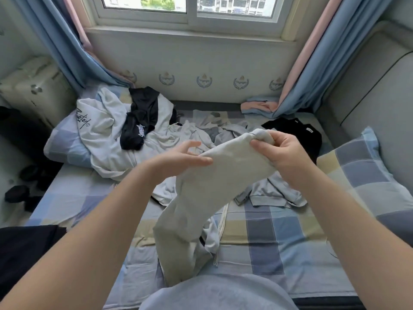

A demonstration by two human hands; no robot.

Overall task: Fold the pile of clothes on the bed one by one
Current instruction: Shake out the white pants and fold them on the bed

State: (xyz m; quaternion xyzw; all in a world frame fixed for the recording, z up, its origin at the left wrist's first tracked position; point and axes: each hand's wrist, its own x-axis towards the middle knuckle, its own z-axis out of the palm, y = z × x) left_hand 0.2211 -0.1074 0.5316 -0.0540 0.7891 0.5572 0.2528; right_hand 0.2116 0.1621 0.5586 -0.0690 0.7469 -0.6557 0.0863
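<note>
I hold a cream-white garment (214,186) up above the bed; its lower part hangs down toward my lap. My right hand (281,151) grips its bunched top end. My left hand (185,157) lies with straight fingers against the cloth's upper left edge. On the checked bed sheet (268,231) lies the pile: a white hoodie with black lettering (100,124), a black garment with white print (140,119) on top of it, a crumpled grey garment (268,191) beneath my hands, and a black garment (297,133) at the far right.
A checked pillow (362,173) lies at the right, another (64,144) under the hoodie at the left. Blue-and-pink curtains (317,70) hang at both sides of the window. A pale suitcase (31,86) stands at the left. Dark cloth (24,249) lies at the near left.
</note>
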